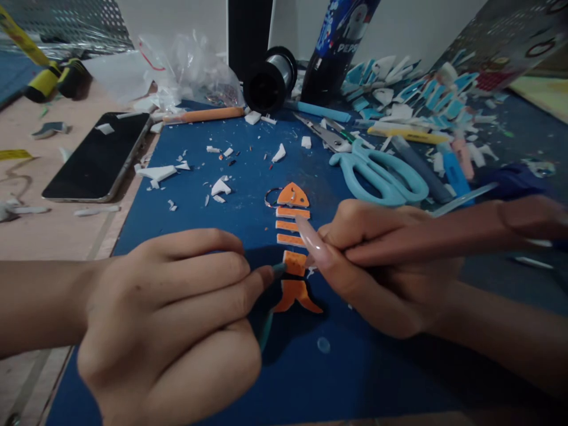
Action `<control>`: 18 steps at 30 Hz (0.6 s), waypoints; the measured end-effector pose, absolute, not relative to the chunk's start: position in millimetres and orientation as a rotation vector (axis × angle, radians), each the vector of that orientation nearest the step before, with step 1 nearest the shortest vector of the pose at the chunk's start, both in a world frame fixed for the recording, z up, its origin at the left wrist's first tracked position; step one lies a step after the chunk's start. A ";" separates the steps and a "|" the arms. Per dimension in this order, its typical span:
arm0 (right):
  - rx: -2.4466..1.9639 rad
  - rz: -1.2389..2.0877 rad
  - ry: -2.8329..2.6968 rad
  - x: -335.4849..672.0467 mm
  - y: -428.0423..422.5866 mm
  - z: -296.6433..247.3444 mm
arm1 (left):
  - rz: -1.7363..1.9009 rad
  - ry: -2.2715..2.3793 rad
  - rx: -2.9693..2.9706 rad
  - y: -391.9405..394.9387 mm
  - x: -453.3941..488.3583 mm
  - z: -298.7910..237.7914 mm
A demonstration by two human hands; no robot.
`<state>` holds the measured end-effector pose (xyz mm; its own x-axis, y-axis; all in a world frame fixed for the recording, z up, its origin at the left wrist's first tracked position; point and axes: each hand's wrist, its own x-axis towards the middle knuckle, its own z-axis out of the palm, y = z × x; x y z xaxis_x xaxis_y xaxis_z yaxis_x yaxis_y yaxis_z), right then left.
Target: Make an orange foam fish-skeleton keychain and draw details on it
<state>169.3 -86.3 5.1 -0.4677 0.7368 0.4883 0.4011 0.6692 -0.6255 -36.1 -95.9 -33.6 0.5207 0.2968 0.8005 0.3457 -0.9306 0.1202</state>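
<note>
An orange fish-skeleton keychain (293,225) lies on the blue mat, made of separate flat pieces: a pointed head with a metal ring, thin rib strips, a squarer block and a forked tail. My left hand (177,319) is closed beside it, the fingertip with a teal nail pressing the left edge of the squarer block. In my right hand (377,266) is a thick brown marker (435,236), pinched with its writing end low by the right side of that block. My fingers hide the marker's tip.
Light-blue scissors (381,171) lie beyond my right hand, among pens and white scraps. A phone (100,157) is at left. Along the back stand a wire spool (270,80) and a Pepsi bottle (335,53), with a plastic bag (190,71) beside them.
</note>
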 end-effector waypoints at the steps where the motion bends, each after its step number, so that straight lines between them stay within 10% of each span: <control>1: -0.872 0.562 -2.108 168.5 -86.8 4.9 | -1.360 -0.535 -2.716 -93.8 -38.0 -32.4; 18: -0.838 0.603 -2.060 161.0 -84.9 -1.8 | -1.165 -0.373 -2.868 -87.4 -47.5 -17.0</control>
<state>161.0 -84.9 -1.8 -0.4487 0.7370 0.5054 0.3484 0.6651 -0.6605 -47.5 -87.4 -17.0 0.6922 0.2111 0.6901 0.2291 -0.9711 0.0672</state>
